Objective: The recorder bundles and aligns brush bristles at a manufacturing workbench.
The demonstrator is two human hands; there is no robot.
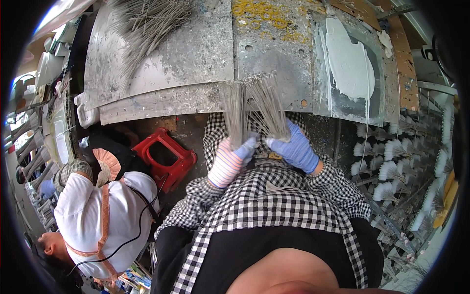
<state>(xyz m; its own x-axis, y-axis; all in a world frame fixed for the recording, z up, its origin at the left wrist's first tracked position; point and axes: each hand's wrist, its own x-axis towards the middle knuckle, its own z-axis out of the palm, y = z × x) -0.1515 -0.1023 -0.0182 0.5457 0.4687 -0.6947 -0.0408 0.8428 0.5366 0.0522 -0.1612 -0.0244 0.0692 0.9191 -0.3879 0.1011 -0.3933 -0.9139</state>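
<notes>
Two bundles of thin grey wires are in my gloved hands, just past the worktable's front edge. My left hand (229, 161), in a pink-and-white striped glove, is closed round the lower end of the left bundle (235, 110). In a blue glove, my right hand (293, 149) grips the base of the right bundle (269, 105). The far ends of both bundles fan out over the metal table top (196, 63), and their upper parts lie close together. A large loose pile of similar wires (147, 24) rests at the table's far left.
Yellow rings (267, 14) lie scattered at the back. Thick white paste (347, 61) covers a board on the right. Racks of white-tipped wire bunches (391, 161) stand to my right. A red stool (166, 157) and a co-worker in a white top (107, 215) are at left.
</notes>
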